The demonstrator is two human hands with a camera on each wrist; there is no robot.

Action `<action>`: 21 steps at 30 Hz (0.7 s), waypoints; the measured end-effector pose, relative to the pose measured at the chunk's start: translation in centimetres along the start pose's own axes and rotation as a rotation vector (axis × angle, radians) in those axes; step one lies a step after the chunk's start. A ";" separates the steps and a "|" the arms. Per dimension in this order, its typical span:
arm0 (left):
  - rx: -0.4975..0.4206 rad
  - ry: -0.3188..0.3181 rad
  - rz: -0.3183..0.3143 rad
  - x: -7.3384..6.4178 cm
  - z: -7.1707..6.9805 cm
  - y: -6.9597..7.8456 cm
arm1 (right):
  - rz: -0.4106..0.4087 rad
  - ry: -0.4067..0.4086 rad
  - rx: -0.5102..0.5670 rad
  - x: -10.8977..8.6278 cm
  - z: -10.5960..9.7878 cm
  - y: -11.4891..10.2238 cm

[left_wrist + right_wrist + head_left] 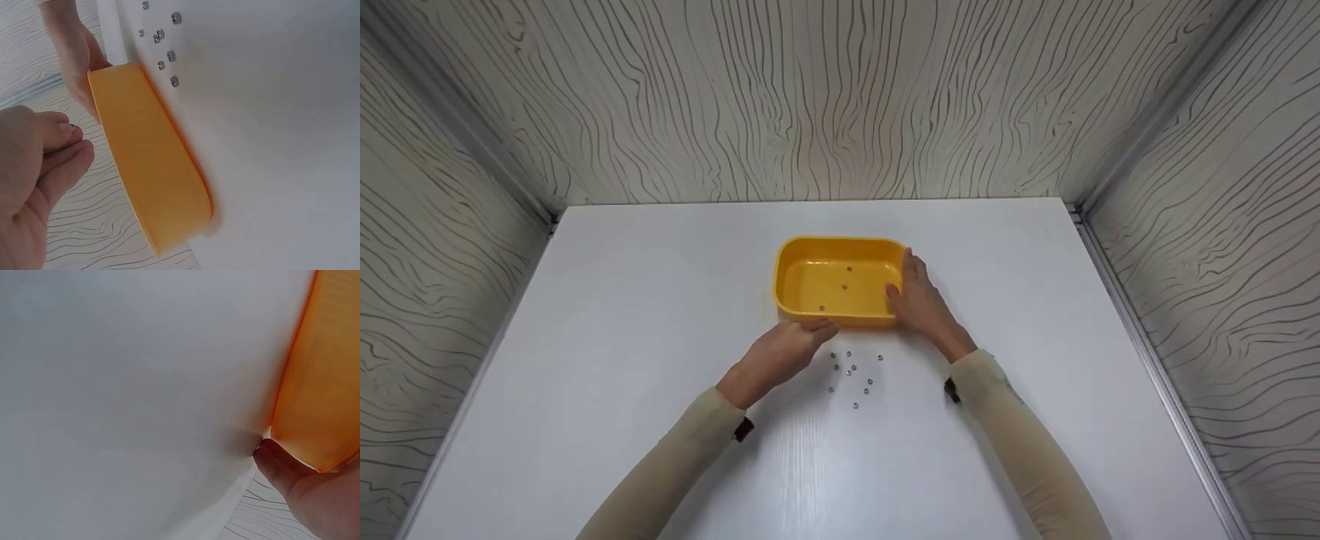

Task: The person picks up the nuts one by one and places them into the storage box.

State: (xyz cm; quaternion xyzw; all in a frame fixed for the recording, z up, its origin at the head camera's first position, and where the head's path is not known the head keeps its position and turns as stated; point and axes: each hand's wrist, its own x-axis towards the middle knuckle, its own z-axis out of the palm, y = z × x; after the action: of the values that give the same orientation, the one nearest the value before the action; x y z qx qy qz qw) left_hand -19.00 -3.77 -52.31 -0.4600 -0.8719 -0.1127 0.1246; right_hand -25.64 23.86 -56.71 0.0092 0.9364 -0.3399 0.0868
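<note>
A yellow plastic tray (834, 289) stands on the white table, with 3 small metal nuts (844, 286) lying apart on its floor. My right hand (924, 306) grips its right end, thumb over the rim and fingers along the outer wall. My left hand (781, 351) is by the near rim, thumb and fingertips together. In the left wrist view a tiny dark piece, apparently a nut (72, 127), shows pinched at the fingertips, mostly covered. Several loose hex nuts (176, 18) lie scattered on the table in front of the tray, between my forearms.
The white table (645, 300) extends to both sides of the tray. Wood-grain patterned panels (825, 105) rise behind it and at left and right, with metal strips (1155, 405) along the side edges.
</note>
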 end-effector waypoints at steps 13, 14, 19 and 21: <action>-0.398 0.173 -0.252 1.2 0.3 -1.2 | 0.029 -0.017 -0.006 0.1 -0.1 0.0; -0.428 0.178 -0.279 1.2 0.3 -1.2 | 0.031 -0.015 -0.004 0.1 -0.1 0.0; -0.544 0.170 -0.397 1.5 0.3 -1.7 | 0.031 -0.007 0.007 0.2 0.0 0.1; -0.590 0.167 -0.454 1.7 0.3 -1.9 | 0.025 -0.006 0.007 0.2 0.0 0.1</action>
State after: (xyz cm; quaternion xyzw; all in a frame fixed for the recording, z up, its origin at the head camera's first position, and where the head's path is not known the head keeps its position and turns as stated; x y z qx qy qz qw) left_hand -21.55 -3.40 -52.18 -0.2607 -0.8684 -0.4207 0.0291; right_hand -25.82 23.96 -56.82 0.0202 0.9347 -0.3423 0.0940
